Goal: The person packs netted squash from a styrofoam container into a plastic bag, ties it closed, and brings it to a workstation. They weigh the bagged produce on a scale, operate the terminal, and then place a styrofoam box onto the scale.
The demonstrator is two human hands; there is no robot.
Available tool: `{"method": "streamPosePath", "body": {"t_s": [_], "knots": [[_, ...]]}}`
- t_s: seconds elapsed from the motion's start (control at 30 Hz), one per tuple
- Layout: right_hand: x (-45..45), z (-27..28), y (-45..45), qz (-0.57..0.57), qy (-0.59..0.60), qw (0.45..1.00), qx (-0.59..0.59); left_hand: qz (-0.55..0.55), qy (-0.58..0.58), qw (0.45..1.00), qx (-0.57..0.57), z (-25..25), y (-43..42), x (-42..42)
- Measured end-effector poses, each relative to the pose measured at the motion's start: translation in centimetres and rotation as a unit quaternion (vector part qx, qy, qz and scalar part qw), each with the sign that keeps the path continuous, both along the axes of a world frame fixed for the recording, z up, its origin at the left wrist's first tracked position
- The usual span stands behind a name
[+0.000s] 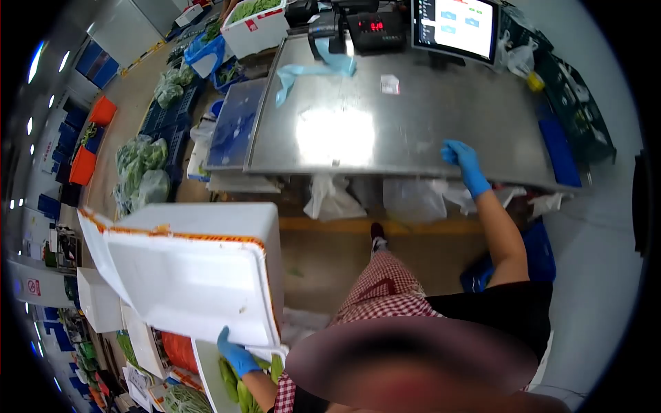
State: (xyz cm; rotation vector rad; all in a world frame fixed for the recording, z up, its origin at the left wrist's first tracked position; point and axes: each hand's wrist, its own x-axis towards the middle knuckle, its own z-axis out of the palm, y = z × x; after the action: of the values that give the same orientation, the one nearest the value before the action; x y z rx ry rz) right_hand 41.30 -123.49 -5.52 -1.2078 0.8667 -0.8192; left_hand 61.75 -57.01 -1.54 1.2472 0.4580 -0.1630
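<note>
My left hand [239, 358], in a blue glove, is at the lower rim of a large white foam box [186, 286] with orange tape along its edge. Its thumb shows against the white wall, and the other fingers are partly hidden. The box is tilted, with its inside facing me. Just below that hand, long green vegetables [244, 396] lie in another white box [208, 365]. Over the near edge of the steel table [413, 127], my right hand [465, 166], also gloved in blue, has curled fingers and nothing visible in them.
A scale with a red display [375, 27] and a monitor [454, 31] stand at the table's back. A blue strip [310, 69] and a small label [390, 84] lie on top. Bagged greens [141, 165] are at left. Plastic bags [334, 199] hang below the front edge.
</note>
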Motion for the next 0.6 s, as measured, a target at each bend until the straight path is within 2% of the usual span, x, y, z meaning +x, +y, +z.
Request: {"method": "streamPosePath", "body": {"t_s": [0.07, 0.13, 0.23, 0.43, 0.6], "knots": [[6.8, -3.5, -12.1, 0.038, 0.026, 0.998, 0.030, 0.030, 0.009, 0.998, 0.045, 2.9, -4.3, 0.6], [14.7, -3.2, -19.8, -0.004, -0.046, 0.992, 0.120, 0.030, 0.026, 0.998, 0.046, 5.5, -6.9, 1.3], [25.4, -2.4, -29.1, -0.028, -0.027, 0.985, 0.165, 0.084, 0.030, 0.990, 0.106, 7.3, -11.6, 2.2], [37.9, -3.7, -41.3, -0.064, 0.018, 0.978, 0.196, 0.190, 0.081, 0.952, 0.226, 10.1, -16.4, 0.8], [42.8, -6.1, -47.5, -0.102, -0.015, 0.959, 0.264, 0.241, 0.129, 0.917, 0.290, 11.5, -18.6, 0.1]]}}
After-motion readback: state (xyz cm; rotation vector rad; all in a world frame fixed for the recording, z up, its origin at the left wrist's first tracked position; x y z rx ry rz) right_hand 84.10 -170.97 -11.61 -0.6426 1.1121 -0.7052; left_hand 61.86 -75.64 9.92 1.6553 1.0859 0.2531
